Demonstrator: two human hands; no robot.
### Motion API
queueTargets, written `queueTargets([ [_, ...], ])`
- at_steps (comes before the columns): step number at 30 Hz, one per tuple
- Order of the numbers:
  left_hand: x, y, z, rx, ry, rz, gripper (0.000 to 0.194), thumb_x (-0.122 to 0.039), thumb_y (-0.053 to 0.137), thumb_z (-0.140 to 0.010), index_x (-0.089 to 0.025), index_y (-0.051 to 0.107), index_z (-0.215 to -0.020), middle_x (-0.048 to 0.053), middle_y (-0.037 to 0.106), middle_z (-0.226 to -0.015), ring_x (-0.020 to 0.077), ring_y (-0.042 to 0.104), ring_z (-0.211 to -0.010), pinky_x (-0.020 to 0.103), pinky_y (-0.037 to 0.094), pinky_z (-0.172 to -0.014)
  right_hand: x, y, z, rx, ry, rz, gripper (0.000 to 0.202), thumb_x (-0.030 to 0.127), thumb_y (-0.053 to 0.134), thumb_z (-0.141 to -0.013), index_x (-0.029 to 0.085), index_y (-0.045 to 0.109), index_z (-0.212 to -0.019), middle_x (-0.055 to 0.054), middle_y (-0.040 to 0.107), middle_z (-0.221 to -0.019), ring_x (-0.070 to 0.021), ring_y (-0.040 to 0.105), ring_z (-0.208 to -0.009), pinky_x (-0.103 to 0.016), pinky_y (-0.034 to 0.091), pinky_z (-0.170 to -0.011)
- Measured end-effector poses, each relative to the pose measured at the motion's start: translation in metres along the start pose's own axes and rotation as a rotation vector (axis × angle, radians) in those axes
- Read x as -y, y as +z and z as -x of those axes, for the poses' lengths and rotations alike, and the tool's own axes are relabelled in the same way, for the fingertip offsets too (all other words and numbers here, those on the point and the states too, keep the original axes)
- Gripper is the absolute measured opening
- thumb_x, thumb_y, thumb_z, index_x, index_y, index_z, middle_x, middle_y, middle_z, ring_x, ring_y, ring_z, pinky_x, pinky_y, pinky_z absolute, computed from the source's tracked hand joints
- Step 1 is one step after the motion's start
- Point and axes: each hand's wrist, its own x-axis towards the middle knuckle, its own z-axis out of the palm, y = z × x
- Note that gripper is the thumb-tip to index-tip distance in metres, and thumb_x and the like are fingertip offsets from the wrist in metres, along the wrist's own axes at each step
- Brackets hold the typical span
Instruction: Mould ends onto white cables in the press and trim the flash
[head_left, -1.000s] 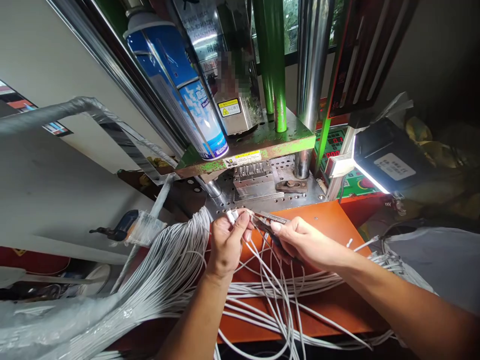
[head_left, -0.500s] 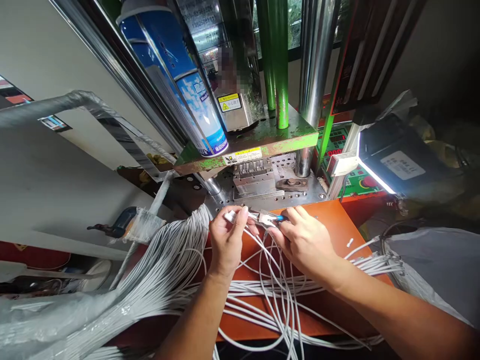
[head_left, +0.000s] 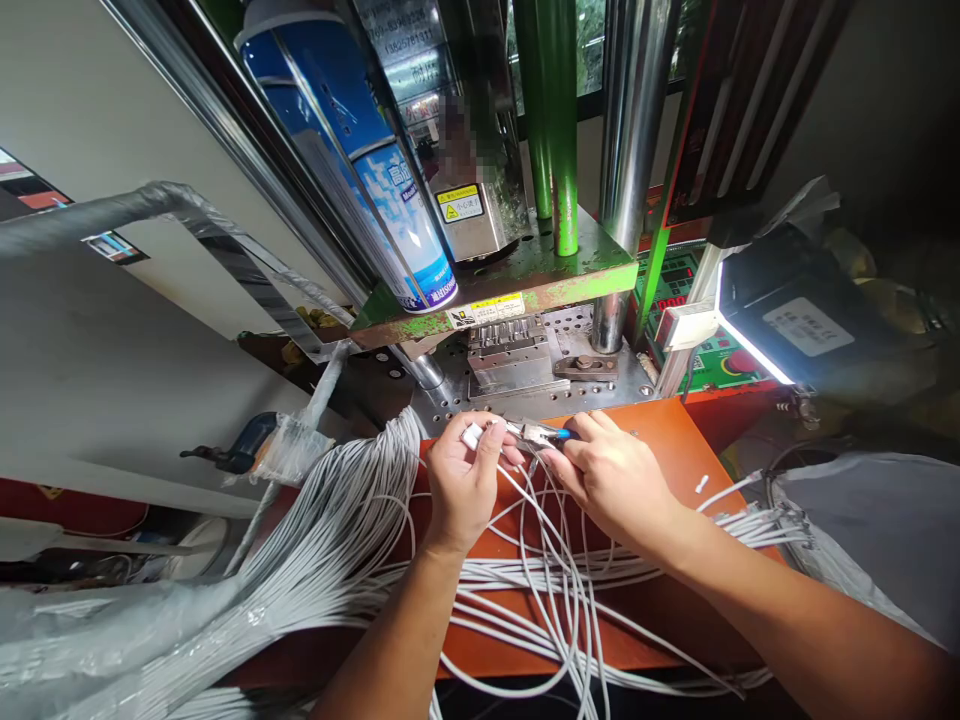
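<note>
My left hand (head_left: 466, 480) pinches a small white connector (head_left: 472, 435) on the end of a white cable between thumb and fingers. Close on its right, my right hand (head_left: 611, 475) is wrapped round pliers with a blue handle (head_left: 562, 434). The jaws of the pliers point left, toward my left fingertips, and a small pale piece shows at them. What exactly the jaws touch is too small to tell. Several loose white cables (head_left: 559, 580) hang down between my hands over the orange table (head_left: 664, 440).
A press with a metal mould block (head_left: 510, 355) stands behind the hands, a blue spray can (head_left: 360, 160) above it. A thick cable bundle (head_left: 322, 530) lies left, more cable ends (head_left: 765, 528) right. A lit lamp (head_left: 754, 345) hangs at right.
My left hand has shifted slightly right, nearer the pliers, and the white connector has turned a little in its fingers. My right hand has barely moved.
</note>
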Motion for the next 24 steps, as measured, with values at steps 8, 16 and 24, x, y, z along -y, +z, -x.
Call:
queueTargets([
  [8, 0.001, 0.000, 0.003, 0.007, 0.111, -0.177, 0.009, -0.026, 0.066, -0.101, -0.017, 0.069, -0.101, 0.003, 0.076, -0.081, 0.0169, 0.076, -0.067, 0.027, 0.062, -0.068, 0.003, 0.002, 0.003, -0.018, 0.050, 0.027, 0.046, 0.043, 0.055, -0.108, 0.022, 0.071, -0.071, -0.004, 0.064, -0.083, -0.0187, 0.057, -0.077, -0.034, 0.031, -0.059],
  [16, 0.015, 0.005, 0.016, -0.159, 0.426, -0.455, 0.015, -0.013, 0.071, -0.095, -0.018, 0.075, -0.109, 0.007, 0.081, -0.103, 0.0195, 0.079, -0.088, 0.028, 0.064, -0.079, 0.013, 0.002, 0.007, -0.138, 0.041, 0.131, 0.042, 0.040, 0.056, -0.107, 0.022, 0.071, -0.072, -0.009, 0.065, -0.085, -0.0260, 0.059, -0.086, -0.038, 0.045, -0.065],
  [24, 0.021, 0.004, 0.019, -0.170, 0.619, -0.562, 0.032, 0.000, 0.072, -0.090, -0.016, 0.074, -0.118, 0.010, 0.080, -0.112, 0.0218, 0.078, -0.099, 0.032, 0.065, -0.089, 0.013, 0.004, 0.010, -0.176, 0.056, 0.048, 0.042, 0.039, 0.059, -0.105, 0.023, 0.068, -0.067, -0.008, 0.063, -0.078, -0.0228, 0.059, -0.074, -0.036, 0.038, -0.054],
])
